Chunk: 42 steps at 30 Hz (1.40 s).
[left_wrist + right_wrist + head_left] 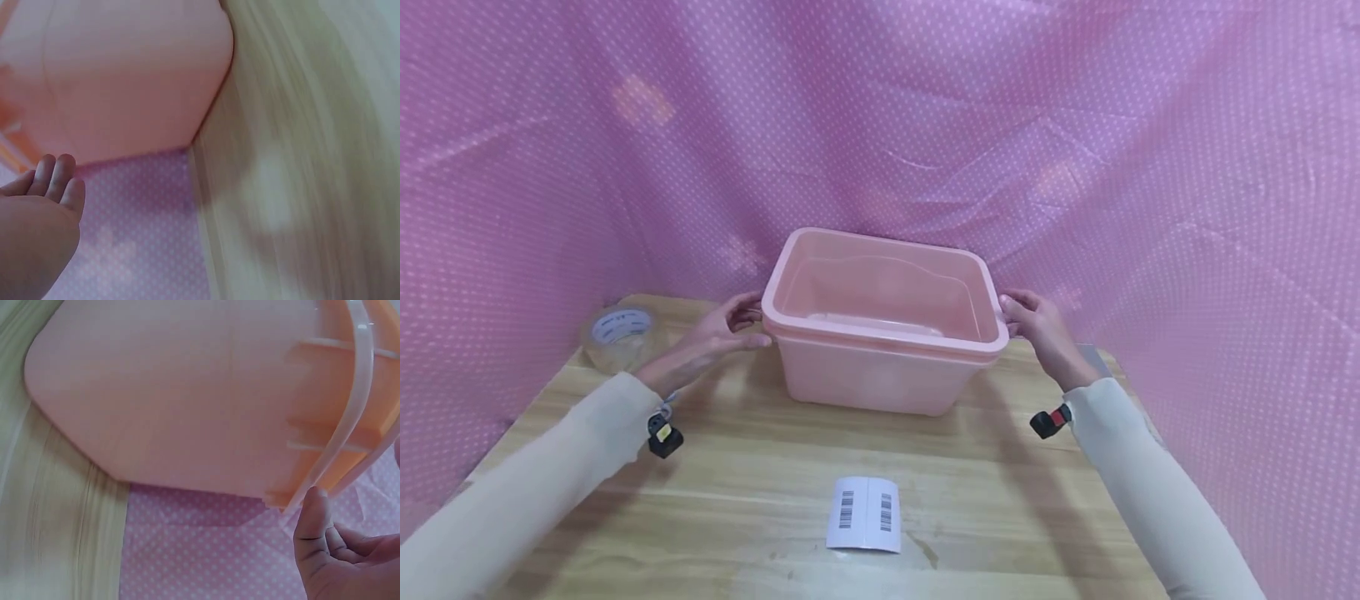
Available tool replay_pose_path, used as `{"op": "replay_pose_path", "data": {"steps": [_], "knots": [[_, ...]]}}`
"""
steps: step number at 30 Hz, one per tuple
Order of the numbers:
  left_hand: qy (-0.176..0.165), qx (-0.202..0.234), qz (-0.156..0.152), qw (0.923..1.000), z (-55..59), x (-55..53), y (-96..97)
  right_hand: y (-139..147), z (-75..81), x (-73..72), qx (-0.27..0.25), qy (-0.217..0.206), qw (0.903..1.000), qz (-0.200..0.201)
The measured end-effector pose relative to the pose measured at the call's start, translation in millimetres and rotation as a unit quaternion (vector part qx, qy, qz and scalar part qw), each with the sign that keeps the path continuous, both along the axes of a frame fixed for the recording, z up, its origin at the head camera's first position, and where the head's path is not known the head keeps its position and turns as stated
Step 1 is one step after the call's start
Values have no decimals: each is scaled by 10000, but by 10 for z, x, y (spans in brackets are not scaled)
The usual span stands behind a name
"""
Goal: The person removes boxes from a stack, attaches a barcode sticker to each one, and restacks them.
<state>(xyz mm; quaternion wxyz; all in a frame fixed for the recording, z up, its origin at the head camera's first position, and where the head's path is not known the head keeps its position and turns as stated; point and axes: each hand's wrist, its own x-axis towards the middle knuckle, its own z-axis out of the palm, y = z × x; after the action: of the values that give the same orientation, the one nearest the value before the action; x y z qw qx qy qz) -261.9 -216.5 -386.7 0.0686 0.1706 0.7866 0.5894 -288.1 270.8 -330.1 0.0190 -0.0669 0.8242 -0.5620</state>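
Right now the left grip (718,333) and the right grip (1043,325) are at the two ends of a pink tub (874,377), so the tub sits between them. The left fingers are loose and not wrapped round anything, with the thumb pointing at the near corner of the tub. The right thumb is up against the rim (357,381), with the other fingers bent behind it; I cannot tell if they pinch it. Both arms reach forward in pale sleeves (1157,492), a bit apart, with a small black camera (664,436) on the left wrist.

The tub stands upright on the wooden tabletop (722,483), near the back. It has round corners, and its edge looks double, like two lips one under the other. Nearer the person lies a white card (863,514) with black bars. A roll of tape (622,327) is beside the left wrist. Pink dotted cloth (880,125) hangs all around.
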Motion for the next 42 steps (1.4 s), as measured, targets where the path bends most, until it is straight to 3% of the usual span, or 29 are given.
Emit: {"op": "replay_pose_path", "data": {"steps": [7,18,28,36,42], "knots": [[-140,74,-8,9999,4,35,122,-62,8,-36,-1035,-414,9938,20],[-216,-77,262,9994,48,53,196,-89,81,-40,-817,-657,9943,188],[-290,-41,581,9979,38,89,232,-136,131,-70,-1713,-1340,9760,119],[-296,-52,858,9959,67,93,302,-197,153,-133,-1165,-1218,9852,-325],[-332,132,986,9945,56,105,328,-221,131,-175,-540,-992,9930,-332]]}}
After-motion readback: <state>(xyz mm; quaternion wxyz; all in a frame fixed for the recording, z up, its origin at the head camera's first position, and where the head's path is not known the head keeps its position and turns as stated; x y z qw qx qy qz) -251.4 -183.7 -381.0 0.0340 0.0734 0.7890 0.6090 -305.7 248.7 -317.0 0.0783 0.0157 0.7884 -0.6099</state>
